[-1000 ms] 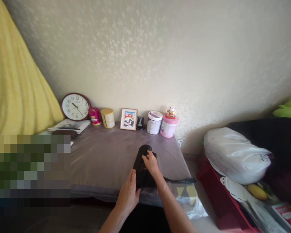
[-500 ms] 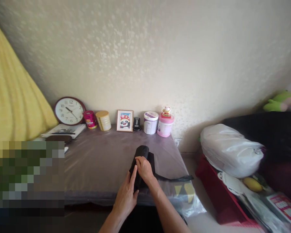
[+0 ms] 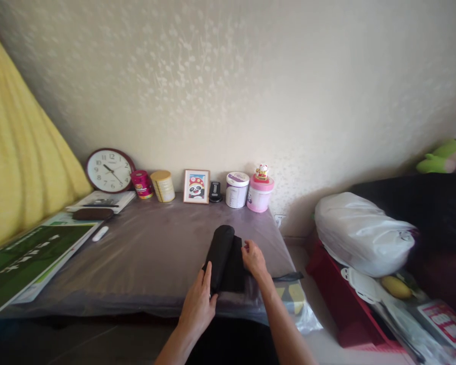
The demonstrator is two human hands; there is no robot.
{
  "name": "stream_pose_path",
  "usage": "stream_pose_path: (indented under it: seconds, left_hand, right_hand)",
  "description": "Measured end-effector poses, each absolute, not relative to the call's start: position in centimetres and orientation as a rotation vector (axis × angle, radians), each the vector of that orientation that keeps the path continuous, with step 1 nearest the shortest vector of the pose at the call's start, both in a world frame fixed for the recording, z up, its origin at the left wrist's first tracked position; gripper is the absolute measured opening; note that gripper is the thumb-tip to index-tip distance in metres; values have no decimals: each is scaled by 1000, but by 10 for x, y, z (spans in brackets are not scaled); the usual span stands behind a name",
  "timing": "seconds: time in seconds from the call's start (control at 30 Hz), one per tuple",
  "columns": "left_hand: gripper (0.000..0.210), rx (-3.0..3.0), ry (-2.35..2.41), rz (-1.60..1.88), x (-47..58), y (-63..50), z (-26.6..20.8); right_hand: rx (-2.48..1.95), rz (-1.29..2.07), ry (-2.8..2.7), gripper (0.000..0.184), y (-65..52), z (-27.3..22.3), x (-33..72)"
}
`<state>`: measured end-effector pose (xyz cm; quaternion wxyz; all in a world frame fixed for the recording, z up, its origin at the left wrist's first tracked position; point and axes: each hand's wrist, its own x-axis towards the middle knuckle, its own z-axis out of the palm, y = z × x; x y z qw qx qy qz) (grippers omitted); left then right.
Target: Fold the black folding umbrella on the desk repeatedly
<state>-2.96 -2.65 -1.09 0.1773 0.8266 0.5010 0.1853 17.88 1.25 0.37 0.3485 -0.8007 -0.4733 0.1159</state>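
Note:
A black fabric roll [image 3: 219, 251] lies on the table in front of me, with a flat unrolled flap [image 3: 233, 271] along its right side. My left hand [image 3: 199, 296] is closed around the roll's near left side, thumb at its lower end. At the flap's right edge is my right hand [image 3: 254, 258], fingers curled in a pinch on the fabric; the fingertips are partly hidden. A black strap [image 3: 289, 277] stretches out to the right beyond my right wrist.
Along the wall stand a clock [image 3: 110, 170], tins [image 3: 162, 186], a picture frame [image 3: 196, 186] and tubs [image 3: 237, 190]. Green printed boards [image 3: 34, 263], a brown case [image 3: 93, 214] and a small white object [image 3: 101, 233] lie left. A red bin [image 3: 329, 289] holding bags stands right of the table.
My right hand has moved off the top of the roll to the right, onto the flap's edge. More of the flap now shows. My left hand stays on the roll.

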Motion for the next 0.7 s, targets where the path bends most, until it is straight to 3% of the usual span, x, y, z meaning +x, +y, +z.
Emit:
stream_pose_path:
  seconds: [0.17, 0.4, 0.7]
  left_hand:
    - [75, 2332, 1395, 551, -29, -27, -10]
    - [75, 2344, 1413, 533, -28, -27, -13]
    - [74, 2388, 1431, 450, -24, -31, -9]
  right_hand:
    - [-2025, 471, -1188, 37, 18, -1, 179]
    - [-1945, 542, -1204, 30, 22, 7, 183]
    - [-1952, 209, -1345, 31, 22, 3, 157]
